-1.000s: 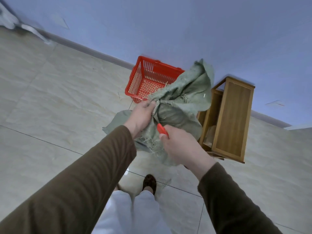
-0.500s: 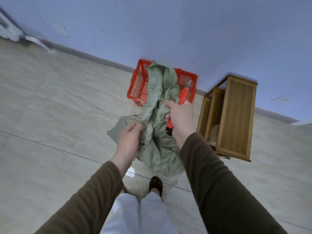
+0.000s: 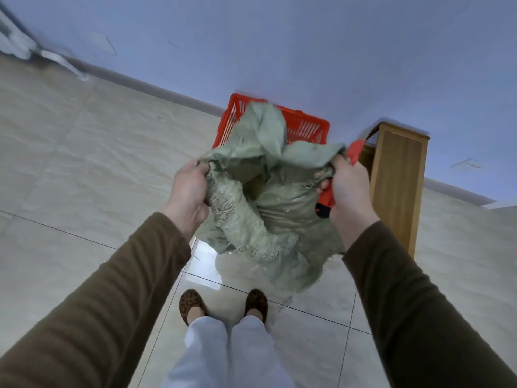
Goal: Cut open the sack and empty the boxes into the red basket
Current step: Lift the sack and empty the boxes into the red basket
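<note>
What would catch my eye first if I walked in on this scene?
Most likely the crumpled green sack in the middle, its frayed mouth pulled wide between the left hand and the right hand, which also grips a red cutter. Just behind it, a bright red basket stands on the pale tiled floor against the blue wall, with a wooden cabinet to its right.

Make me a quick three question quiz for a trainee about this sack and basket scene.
1. True or false: the sack is already open at the top.
2. Which hand also holds the red cutter? A left, B right.
3. What stands to the right of the red basket?

Key: 1 true, both hands spread its mouth. 2 B, the right hand; the left hand holds only sack. 3 A wooden cabinet.
</note>
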Action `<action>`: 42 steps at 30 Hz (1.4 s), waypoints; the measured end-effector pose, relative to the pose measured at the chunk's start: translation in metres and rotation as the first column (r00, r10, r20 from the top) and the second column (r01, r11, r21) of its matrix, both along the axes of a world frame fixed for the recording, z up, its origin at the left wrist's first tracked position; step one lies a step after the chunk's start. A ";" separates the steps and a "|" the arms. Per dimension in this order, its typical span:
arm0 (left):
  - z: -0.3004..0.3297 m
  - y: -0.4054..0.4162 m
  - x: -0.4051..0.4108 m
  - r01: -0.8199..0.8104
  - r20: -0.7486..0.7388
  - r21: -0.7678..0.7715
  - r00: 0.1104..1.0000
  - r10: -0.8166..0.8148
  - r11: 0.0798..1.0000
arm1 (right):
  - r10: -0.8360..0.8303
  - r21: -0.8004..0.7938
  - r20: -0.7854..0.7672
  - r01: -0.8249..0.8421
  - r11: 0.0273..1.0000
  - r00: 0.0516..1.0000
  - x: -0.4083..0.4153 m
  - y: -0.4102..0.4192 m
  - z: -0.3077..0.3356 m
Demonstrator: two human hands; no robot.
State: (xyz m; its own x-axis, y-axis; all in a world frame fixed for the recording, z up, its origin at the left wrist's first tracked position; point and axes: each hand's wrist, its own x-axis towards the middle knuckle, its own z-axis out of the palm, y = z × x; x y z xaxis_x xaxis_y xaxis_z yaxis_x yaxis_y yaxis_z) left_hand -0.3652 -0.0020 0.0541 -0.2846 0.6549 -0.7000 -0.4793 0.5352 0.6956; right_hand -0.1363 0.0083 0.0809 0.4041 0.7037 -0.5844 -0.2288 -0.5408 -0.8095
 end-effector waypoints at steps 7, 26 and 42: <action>-0.007 -0.009 0.003 0.204 -0.045 0.157 0.979 -0.199 0.966 | 0.171 0.080 0.373 -0.215 0.973 0.912 0.007 -0.009 0.012; 0.037 -0.002 0.009 0.582 -0.291 0.011 0.780 -0.554 0.813 | 0.486 0.039 0.117 -0.493 0.869 0.866 -0.061 0.018 0.008; 0.009 -0.008 0.004 0.313 0.069 0.265 0.937 -0.342 0.912 | 0.750 -0.001 -0.244 -0.774 0.634 0.615 -0.013 0.050 0.009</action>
State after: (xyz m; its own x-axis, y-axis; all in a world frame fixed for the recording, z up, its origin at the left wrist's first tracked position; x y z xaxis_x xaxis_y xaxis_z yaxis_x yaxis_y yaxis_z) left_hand -0.3609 -0.0096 0.0632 0.0455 0.8533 -0.5195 -0.3881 0.4943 0.7779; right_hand -0.1489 0.0583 0.0898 -0.3859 0.6379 -0.6664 0.1533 -0.6680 -0.7282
